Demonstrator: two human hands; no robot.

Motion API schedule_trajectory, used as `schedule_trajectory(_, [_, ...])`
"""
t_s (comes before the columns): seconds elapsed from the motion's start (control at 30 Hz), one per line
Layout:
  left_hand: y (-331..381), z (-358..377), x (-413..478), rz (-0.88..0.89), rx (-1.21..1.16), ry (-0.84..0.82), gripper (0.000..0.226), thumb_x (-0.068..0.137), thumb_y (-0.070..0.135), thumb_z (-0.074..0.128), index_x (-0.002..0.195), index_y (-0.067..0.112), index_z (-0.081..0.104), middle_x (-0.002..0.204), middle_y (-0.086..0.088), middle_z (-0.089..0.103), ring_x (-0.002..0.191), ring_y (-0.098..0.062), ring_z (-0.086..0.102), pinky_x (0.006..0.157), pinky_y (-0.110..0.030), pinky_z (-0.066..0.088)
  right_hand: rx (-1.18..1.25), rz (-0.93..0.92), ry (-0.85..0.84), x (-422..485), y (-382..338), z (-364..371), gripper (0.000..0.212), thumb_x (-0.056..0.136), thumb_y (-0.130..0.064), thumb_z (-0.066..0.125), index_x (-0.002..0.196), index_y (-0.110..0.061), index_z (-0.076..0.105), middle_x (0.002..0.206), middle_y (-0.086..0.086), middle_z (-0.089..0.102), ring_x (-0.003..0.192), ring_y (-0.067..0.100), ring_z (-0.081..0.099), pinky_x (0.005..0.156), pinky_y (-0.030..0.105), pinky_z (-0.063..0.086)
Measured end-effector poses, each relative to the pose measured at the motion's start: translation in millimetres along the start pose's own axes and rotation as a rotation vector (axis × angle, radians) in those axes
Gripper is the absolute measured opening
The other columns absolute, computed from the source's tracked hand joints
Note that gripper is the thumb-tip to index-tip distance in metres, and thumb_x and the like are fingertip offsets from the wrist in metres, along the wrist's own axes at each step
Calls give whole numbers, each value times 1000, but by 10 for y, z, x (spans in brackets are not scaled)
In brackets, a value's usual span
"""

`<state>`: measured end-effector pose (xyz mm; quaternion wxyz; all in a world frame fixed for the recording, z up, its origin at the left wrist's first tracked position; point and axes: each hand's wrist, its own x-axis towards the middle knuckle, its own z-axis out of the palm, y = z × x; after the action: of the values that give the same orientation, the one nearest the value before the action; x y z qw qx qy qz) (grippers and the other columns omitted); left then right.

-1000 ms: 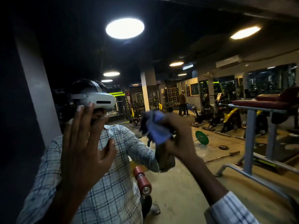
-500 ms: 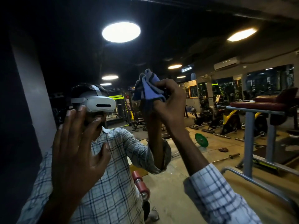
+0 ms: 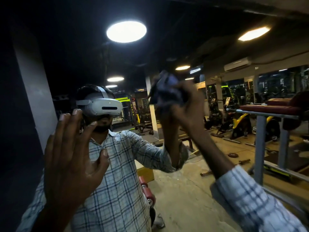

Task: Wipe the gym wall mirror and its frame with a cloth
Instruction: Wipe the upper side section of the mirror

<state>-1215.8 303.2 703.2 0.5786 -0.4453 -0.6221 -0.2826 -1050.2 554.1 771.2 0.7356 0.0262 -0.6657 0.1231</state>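
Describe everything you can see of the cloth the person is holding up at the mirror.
The cloth is a soft, bluish-purple fabric, bunched into a crumpled wad with a darker fold hanging at its left. Motion blur hides its weave and edges. The right hand grips it, fingers curled round its right side, at about the level of the reflected head. It appears pressed to the mirror, since the reflected arm meets it there.
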Motion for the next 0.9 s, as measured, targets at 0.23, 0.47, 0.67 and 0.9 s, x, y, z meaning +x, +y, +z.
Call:
schedule_trajectory(0.23, [-10,66,6,-6,4,-5,71,90,44,50,147,2,54,171,-13,22,160,-34,12,127,-57,14,-58,-134,-335,-319,334,-429,38,77,6,82,107,-10,65,107,8,67,97,18,64,82,36,57])
schedule_trajectory(0.47, [198,91,18,-7,-23,-16,70,87,40,52,145,3,56,170,-14,24,161,-32,12,128,-46,8,67,10,-225,-1157,237,-395,49,73,6,80,113,-16,62,118,-5,63,112,6,61,92,30,57])
schedule_trajectory(0.67, [395,219,102,20,-18,-58,71,86,41,52,145,2,56,171,-14,24,161,-32,12,128,-43,6,-46,56,-180,-912,792,-938,43,77,-2,79,112,-20,60,115,-2,64,106,15,65,86,41,59])
schedule_trajectory(0.9, [726,437,141,47,-60,-32,69,87,39,53,144,2,57,169,-15,26,160,-32,14,127,-47,12,94,16,-267,-1270,415,-702,27,84,-16,70,110,-20,63,114,-8,64,107,1,63,84,33,59])
